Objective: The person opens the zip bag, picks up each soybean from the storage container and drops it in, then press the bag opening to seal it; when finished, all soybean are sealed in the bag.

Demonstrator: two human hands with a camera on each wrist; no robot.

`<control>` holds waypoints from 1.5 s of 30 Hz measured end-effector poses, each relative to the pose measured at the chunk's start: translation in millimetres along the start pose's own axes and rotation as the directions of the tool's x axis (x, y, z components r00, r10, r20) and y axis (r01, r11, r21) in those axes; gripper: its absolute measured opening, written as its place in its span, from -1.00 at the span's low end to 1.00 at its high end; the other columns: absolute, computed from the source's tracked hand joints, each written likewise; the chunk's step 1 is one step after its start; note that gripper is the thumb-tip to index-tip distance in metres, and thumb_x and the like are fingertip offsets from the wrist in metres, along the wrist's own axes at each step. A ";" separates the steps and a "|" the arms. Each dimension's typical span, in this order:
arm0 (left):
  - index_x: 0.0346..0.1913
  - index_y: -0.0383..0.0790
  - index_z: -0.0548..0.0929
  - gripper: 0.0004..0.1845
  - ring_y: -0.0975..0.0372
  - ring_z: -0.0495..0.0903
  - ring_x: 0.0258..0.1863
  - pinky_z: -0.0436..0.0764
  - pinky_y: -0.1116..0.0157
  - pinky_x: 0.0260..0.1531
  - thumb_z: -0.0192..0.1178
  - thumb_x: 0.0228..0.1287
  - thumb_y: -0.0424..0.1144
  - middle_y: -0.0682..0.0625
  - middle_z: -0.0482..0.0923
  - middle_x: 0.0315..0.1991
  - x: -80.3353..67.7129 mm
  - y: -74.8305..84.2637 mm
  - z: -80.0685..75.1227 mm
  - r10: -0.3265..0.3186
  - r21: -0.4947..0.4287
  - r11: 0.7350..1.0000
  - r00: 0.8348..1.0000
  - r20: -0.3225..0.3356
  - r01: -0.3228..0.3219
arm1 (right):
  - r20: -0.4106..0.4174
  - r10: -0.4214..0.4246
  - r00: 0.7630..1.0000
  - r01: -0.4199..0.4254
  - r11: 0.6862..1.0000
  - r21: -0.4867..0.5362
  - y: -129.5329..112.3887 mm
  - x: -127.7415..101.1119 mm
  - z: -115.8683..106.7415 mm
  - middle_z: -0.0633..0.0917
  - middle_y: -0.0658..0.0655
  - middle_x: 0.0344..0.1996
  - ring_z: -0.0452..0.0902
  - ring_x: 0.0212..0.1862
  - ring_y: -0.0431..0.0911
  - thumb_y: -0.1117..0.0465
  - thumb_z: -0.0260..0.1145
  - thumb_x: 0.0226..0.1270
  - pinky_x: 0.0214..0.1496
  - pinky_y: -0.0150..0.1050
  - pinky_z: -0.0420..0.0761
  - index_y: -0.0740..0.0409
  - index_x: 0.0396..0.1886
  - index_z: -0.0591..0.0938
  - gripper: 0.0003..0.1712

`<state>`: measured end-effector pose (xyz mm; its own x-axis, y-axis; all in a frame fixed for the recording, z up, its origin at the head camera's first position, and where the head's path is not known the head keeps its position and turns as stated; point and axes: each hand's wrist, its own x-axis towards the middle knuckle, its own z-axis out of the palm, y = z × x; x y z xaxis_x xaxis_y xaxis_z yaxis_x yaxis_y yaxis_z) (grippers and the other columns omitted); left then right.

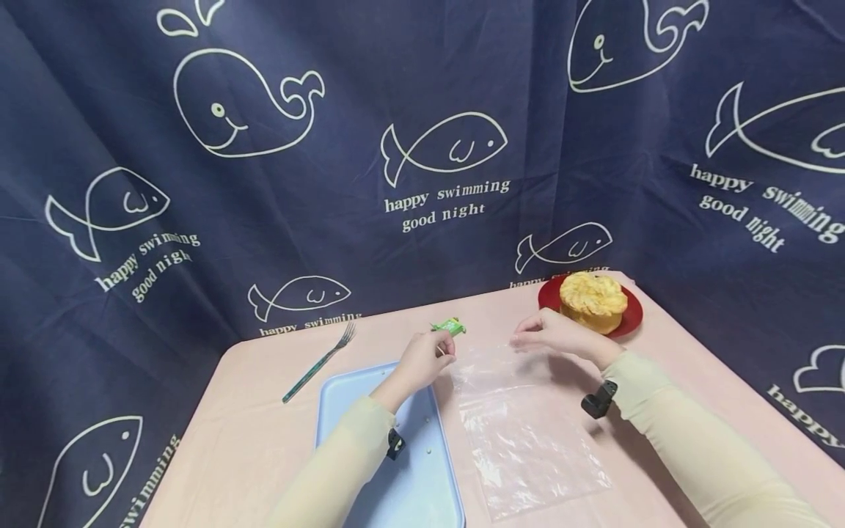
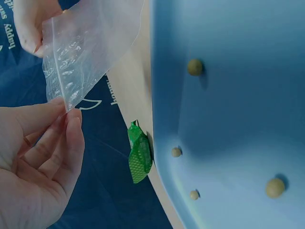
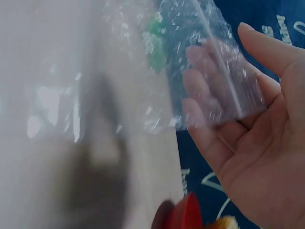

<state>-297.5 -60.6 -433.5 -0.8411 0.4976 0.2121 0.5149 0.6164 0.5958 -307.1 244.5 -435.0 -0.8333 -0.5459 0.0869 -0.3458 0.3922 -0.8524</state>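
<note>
A clear zip bag (image 1: 528,447) hangs by its zip end from my left hand (image 1: 425,361), its lower part spread over the table. In the left wrist view, thumb and fingertips of that hand pinch one corner of the bag (image 2: 83,47) at the zip strip. My right hand (image 1: 561,339) is at the opposite top corner. The right wrist view shows its fingers behind the bag (image 3: 157,86), seen through the plastic, while the thumb (image 3: 267,45) stands apart from it.
Left of the bag lies a blue tray (image 1: 412,488) with several small tan balls (image 2: 275,188). Beyond the left hand is a green wrapped packet (image 1: 450,326). A fork (image 1: 322,365) lies further left. At back right, a red plate (image 1: 634,314) bears a round bread (image 1: 593,302).
</note>
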 end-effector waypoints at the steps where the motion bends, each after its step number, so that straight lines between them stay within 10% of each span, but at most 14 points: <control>1: -0.41 -0.12 0.56 -0.77 0.28 0.66 -0.37 0.62 0.40 -0.36 0.38 0.28 -0.44 0.11 0.62 -0.41 -1.9 0.7 -0.8 0.008 0.004 1.000 1.000 -0.002 -0.008 | 0.017 -0.006 1.000 0.006 1.000 0.012 -3.8 2.2 1.9 0.77 0.27 -0.25 0.73 -0.14 0.06 0.28 0.37 0.42 -0.02 -0.25 0.68 0.39 -0.15 0.75 -0.80; 18: -0.35 -0.11 0.60 -0.82 0.29 0.67 -0.35 0.62 0.40 -0.29 0.42 0.26 -0.38 0.10 0.68 -0.37 -12.4 8.2 -5.8 0.077 0.038 0.996 0.996 -0.046 -0.076 | 0.158 -0.031 0.987 0.034 0.999 -0.016 -19.0 23.5 11.1 0.65 0.18 -0.52 0.44 -0.47 -0.16 0.34 0.41 0.34 -0.38 -0.35 0.48 0.31 -0.29 0.77 -0.92; 26: -0.12 -0.10 0.74 -0.86 0.26 0.65 -0.18 0.60 0.36 -0.16 0.42 0.29 -0.28 0.09 0.71 -0.14 -2.6 24.9 5.2 0.214 -0.031 0.976 0.976 -0.050 -0.215 | 0.147 -0.049 0.988 0.055 0.998 -0.036 -24.6 23.2 11.2 0.68 0.09 -0.51 0.47 -0.46 -0.20 0.33 0.40 0.36 -0.37 -0.37 0.49 0.27 -0.30 0.77 -0.92; 45: -0.36 -0.06 0.71 -0.90 0.36 0.61 -0.31 0.55 0.45 -0.30 0.44 0.27 -0.26 0.14 0.67 -0.30 3.3 29.0 21.1 0.163 0.015 0.987 0.984 -0.074 -0.162 | 0.145 -0.049 0.988 0.050 0.999 0.002 -33.7 11.3 9.8 0.74 0.14 -0.43 0.62 -0.39 -0.15 0.52 0.33 0.22 -0.33 -0.34 0.61 0.32 -0.30 0.68 -0.90</control>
<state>-281.8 -28.2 -431.9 -0.7558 0.5449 0.3631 0.6471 0.5367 0.5416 -300.6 217.9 -410.4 -0.7440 -0.6660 0.0533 -0.3860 0.3634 -0.8479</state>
